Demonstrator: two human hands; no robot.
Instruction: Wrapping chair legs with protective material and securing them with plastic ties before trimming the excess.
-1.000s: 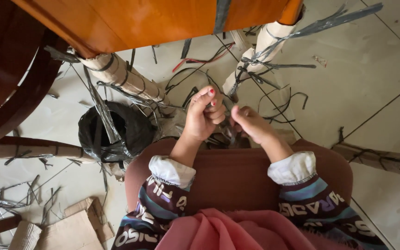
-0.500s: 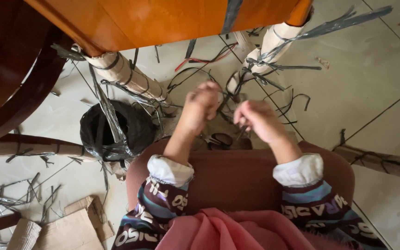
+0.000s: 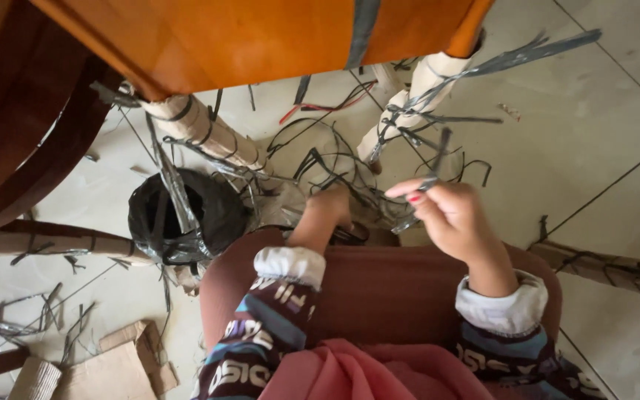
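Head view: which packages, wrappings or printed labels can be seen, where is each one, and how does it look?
Black plastic bag: on the floor, left of the left hand, round, open.
Flattened cardboard pieces: bottom left, brown.
Paper-wrapped furniture legs: under the orange wooden top, beige, taped.
Tape strip: pinched in the right hand, grey.
No signs or screens.

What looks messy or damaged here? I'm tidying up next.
Dark tape strips lie tangled across the floor and hang loose from the wrapped furniture legs. Torn cardboard pieces lie at lower left. The right hand pinches one strip.
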